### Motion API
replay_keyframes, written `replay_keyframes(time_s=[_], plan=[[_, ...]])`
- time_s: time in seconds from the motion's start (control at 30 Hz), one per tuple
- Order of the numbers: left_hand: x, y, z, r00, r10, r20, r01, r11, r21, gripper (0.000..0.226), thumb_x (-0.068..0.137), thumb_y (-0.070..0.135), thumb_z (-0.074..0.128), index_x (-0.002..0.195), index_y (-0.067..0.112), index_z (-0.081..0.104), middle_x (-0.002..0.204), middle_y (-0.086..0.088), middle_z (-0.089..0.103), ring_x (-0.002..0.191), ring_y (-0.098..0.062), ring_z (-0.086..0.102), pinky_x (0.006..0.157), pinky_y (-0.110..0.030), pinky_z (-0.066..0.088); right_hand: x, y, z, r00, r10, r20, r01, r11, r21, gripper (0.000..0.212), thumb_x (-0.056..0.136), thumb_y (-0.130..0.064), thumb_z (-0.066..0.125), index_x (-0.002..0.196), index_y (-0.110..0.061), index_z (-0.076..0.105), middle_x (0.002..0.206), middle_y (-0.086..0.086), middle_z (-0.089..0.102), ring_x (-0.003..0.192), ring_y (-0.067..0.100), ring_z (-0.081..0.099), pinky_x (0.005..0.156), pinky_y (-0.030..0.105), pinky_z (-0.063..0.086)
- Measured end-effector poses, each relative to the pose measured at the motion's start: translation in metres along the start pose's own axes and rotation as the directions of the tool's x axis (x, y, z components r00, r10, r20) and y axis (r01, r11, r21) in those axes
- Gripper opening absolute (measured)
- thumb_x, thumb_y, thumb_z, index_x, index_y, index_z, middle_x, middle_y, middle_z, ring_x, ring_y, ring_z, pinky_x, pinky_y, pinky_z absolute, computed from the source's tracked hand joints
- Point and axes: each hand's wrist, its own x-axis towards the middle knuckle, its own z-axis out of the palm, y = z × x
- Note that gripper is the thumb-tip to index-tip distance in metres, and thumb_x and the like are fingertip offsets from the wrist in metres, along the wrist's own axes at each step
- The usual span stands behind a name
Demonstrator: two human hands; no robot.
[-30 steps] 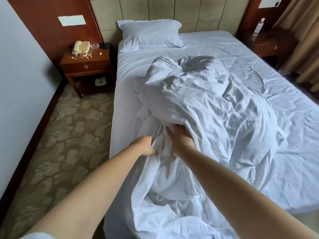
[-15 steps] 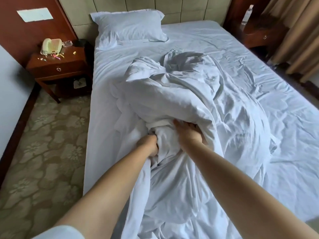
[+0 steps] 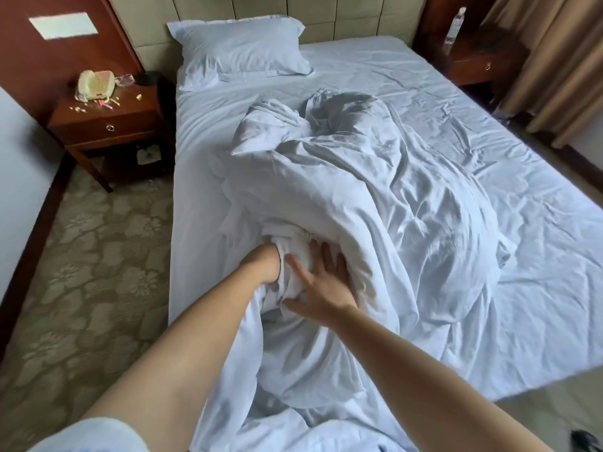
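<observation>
A crumpled white duvet (image 3: 375, 197) lies in a long heap down the middle of the bed (image 3: 538, 243). Its near end hangs over the foot of the bed towards me. My left hand (image 3: 264, 264) is pushed into a fold of the duvet, and its fingers are hidden inside the cloth. My right hand (image 3: 321, 282) lies on the same bunch just to the right, with fingers spread and straight, pressing the fabric.
A white pillow (image 3: 239, 48) sits at the head on the left. A wooden nightstand (image 3: 107, 125) with a phone (image 3: 94, 84) stands left of the bed on patterned carpet. Another nightstand (image 3: 479, 60) with a water bottle (image 3: 455, 24) and curtains (image 3: 561, 60) are at the right.
My right hand has let go of the bunched duvet and now lies flat on it with fingers spread. My left hand has gone deeper into the fold. The view shifted slightly.
</observation>
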Motion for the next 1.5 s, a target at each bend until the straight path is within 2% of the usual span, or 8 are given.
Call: replay_keyframes(time_s=[0.13, 0.23, 0.4, 0.73, 0.93, 1.1, 1.23, 1.5], plan=[[-0.045, -0.011, -0.014, 0.997, 0.044, -0.07, -0.046, 0.999, -0.025, 0.026, 0.094, 0.015, 0.045, 0.115, 0.003, 0.055, 0.124, -0.017, 0.057, 0.113, -0.034, 0.056, 0.09, -0.037, 0.046, -0.012, -0.028, -0.009, 0.979, 0.043, -0.198, -0.081, 0.979, -0.187, 0.073, 0.048, -0.042, 0.086, 0.114, -0.034, 0.056, 0.131, 0.025, 0.043, 0.111, 0.049, 0.049, 0.084, 0.053, 0.048], [-0.085, -0.023, -0.027, 0.992, 0.078, -0.099, -0.079, 0.997, 0.0, 0.026, 0.094, 0.008, 0.039, 0.115, 0.002, 0.055, 0.124, -0.018, 0.057, 0.113, -0.035, 0.056, 0.09, -0.038, 0.046, -0.018, -0.032, -0.03, 0.952, 0.064, -0.3, -0.137, 0.964, -0.227, 0.061, 0.043, -0.045, 0.089, 0.097, -0.028, 0.068, 0.109, 0.021, 0.059, 0.082, 0.04, 0.062, 0.063, 0.043, 0.053], [-0.165, -0.053, -0.034, 0.987, 0.127, -0.097, -0.13, 0.991, -0.021, 0.03, 0.09, -0.002, 0.033, 0.11, 0.003, 0.055, 0.115, -0.018, 0.059, 0.103, -0.034, 0.058, 0.078, -0.036, 0.047, -0.037, -0.04, -0.055, 0.95, 0.172, -0.259, -0.243, 0.931, -0.272, 0.047, 0.091, -0.033, 0.052, 0.136, -0.032, 0.038, 0.143, 0.015, 0.031, 0.121, 0.036, 0.045, 0.103, 0.047, 0.033], [-0.255, -0.14, 0.015, 0.987, 0.156, -0.047, -0.163, 0.933, -0.32, 0.031, 0.084, -0.008, 0.037, 0.063, 0.015, 0.034, 0.068, -0.002, 0.042, 0.069, -0.017, 0.042, 0.051, -0.024, 0.025, -0.086, -0.076, -0.012, 0.945, 0.2, -0.257, -0.275, 0.912, -0.303, 0.05, 0.097, -0.024, 0.042, 0.144, -0.034, 0.027, 0.144, 0.016, 0.033, 0.125, 0.034, 0.041, 0.105, 0.045, 0.031], [-0.211, -0.138, 0.038, 0.998, -0.035, 0.048, 0.053, 0.882, -0.468, 0.008, 0.08, 0.015, 0.055, 0.08, 0.011, 0.048, 0.081, -0.006, 0.049, 0.077, -0.021, 0.049, 0.054, -0.027, 0.032, -0.097, -0.102, 0.009, 0.98, -0.019, -0.198, -0.022, 0.979, -0.201, 0.056, 0.087, -0.014, 0.046, 0.141, -0.021, 0.038, 0.153, 0.011, 0.022, 0.137, 0.028, 0.026, 0.111, 0.041, 0.025], [-0.161, -0.123, 0.043, 0.997, 0.017, -0.08, -0.037, 0.966, -0.258, 0.072, 0.073, 0.047, 0.07, 0.133, 0.015, 0.046, 0.137, -0.008, 0.043, 0.121, -0.025, 0.048, 0.091, -0.032, 0.044, -0.079, -0.095, 0.011, 0.988, -0.134, -0.079, 0.111, 0.964, -0.244, 0.067, 0.089, -0.042, 0.055, 0.148, -0.025, 0.029, 0.159, 0.007, 0.011, 0.147, 0.025, 0.007, 0.116, 0.047, 0.009], [-0.124, -0.099, 0.038, 0.996, 0.063, -0.06, -0.072, 0.987, -0.147, 0.074, 0.073, 0.047, 0.073, 0.133, 0.014, 0.045, 0.135, -0.008, 0.045, 0.125, -0.027, 0.046, 0.098, -0.037, 0.043, -0.051, -0.085, 0.008, 0.988, -0.152, -0.001, 0.145, 0.946, -0.291, 0.078, 0.086, -0.049, 0.057, 0.151, -0.029, 0.019, 0.16, 0.004, -0.002, 0.147, 0.03, -0.004, 0.112, 0.063, 0.001], [-0.057, -0.069, 0.04, 0.987, 0.031, 0.16, -0.031, 1.0, -0.007, 0.067, 0.068, 0.022, 0.076, 0.126, 0.016, 0.044, 0.12, -0.007, 0.058, 0.105, -0.028, 0.06, 0.089, -0.038, 0.053, 0.01, -0.045, 0.019, 0.993, -0.086, -0.083, 0.06, 0.961, -0.269, 0.068, 0.045, -0.031, 0.089, 0.11, -0.037, 0.07, 0.125, 0.007, 0.062, 0.114, 0.031, 0.046, 0.072, 0.056, 0.053]])
